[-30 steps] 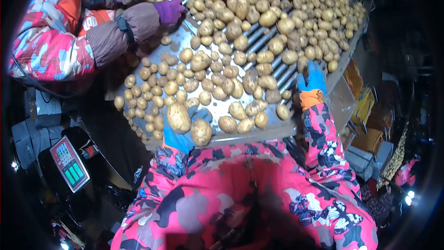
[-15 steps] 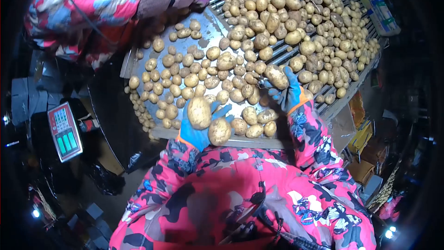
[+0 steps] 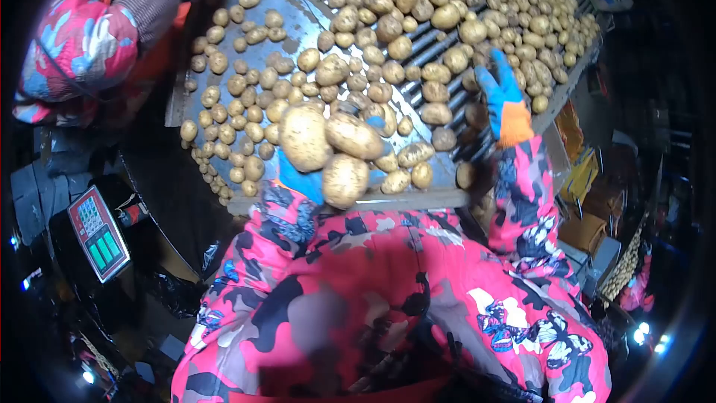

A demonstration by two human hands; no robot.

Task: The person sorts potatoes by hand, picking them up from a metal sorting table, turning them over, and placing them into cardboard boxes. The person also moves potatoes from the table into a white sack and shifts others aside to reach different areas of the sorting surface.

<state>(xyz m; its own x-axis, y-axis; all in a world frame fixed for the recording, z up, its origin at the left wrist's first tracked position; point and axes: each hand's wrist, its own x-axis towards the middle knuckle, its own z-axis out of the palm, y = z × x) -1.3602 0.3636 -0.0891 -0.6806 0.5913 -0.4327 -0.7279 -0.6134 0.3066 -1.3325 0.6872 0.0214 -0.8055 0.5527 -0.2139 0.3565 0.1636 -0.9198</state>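
My left hand [image 3: 301, 180], in a blue glove, is held palm up near the table's front edge. Three large potatoes [image 3: 304, 136] rest in it, hiding most of its fingers. Over the slatted part of the table is my right hand [image 3: 505, 93], gloved in blue with an orange cuff. Its thumb and fingers are apart, beside loose potatoes, and no potato shows in its grip. Many smaller potatoes [image 3: 253, 132] lie on the metal sheet around my left hand. A dense heap of potatoes [image 3: 514, 11] covers the slats farther back.
A co-worker's sleeve [image 3: 82, 52] reaches in at the upper left. The metal table's front rim [image 3: 418, 200] runs close to my body. A scale with a lit green display [image 3: 103, 248] stands at the left. Bags and cardboard [image 3: 584, 227] lie at the lower right.
The right hand's large potato is now with the two in my left hand. My right hand has let go and moved up over the slats. The co-worker's arm has shifted left.
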